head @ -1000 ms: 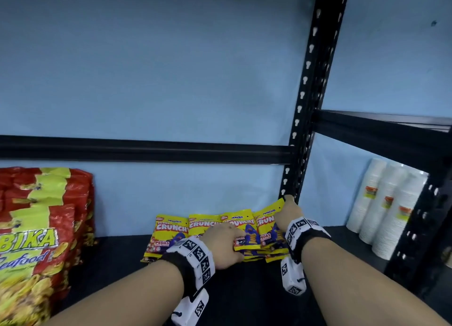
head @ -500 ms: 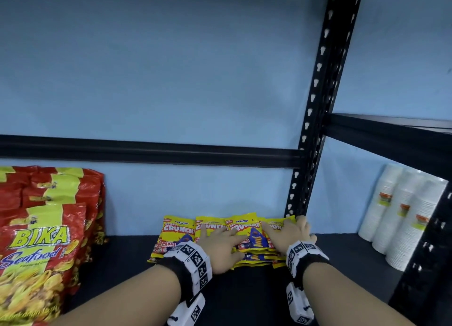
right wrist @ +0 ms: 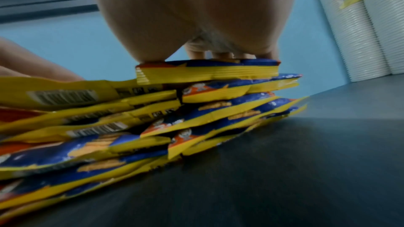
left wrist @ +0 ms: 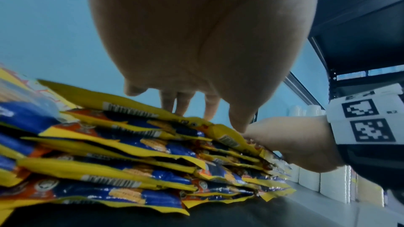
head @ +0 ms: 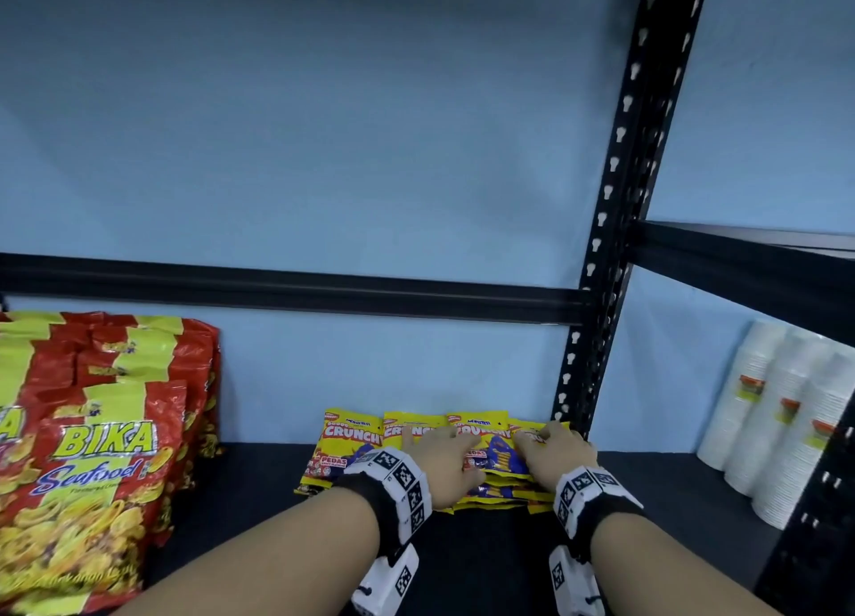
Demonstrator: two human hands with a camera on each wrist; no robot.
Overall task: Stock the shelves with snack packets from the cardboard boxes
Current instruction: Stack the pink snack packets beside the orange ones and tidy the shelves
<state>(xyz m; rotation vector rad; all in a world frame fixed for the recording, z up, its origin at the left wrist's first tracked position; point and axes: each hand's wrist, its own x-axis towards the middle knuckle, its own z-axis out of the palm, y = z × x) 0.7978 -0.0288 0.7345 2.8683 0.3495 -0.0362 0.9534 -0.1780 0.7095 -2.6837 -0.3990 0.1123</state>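
Blue wall (head: 324,130) behind a black metal rack, with its perforated upright post (head: 615,227) right of centre and a horizontal back rail (head: 287,287) across the middle. Dark shelf (head: 259,490) below, carrying everything. At far left on the shelf, large red and yellow seafood snack bags (head: 92,453), standing upright in rows, well apart from the hands. On the neighbouring shelf bay at far right, past the post, sleeves of white paper cups (head: 782,426), leaning against the wall. In the middle, near the wall and just left of the post, small yellow and blue snack packets (head: 351,449) lying flat in several overlapping stacks, front edges fanned and uneven in the wrist views. Left hand (head: 444,458) resting palm down on the middle of the stacks, fingers straight and spread, fingertips (left wrist: 210,110) touching the top packet. Right hand (head: 555,453) just beside it, flat on the rightmost stack, fingers (right wrist: 220,55) straight and pressing down on the top packet there, nothing gripped by either one. Black bands with white square-marked blocks around both wrists (head: 398,490).
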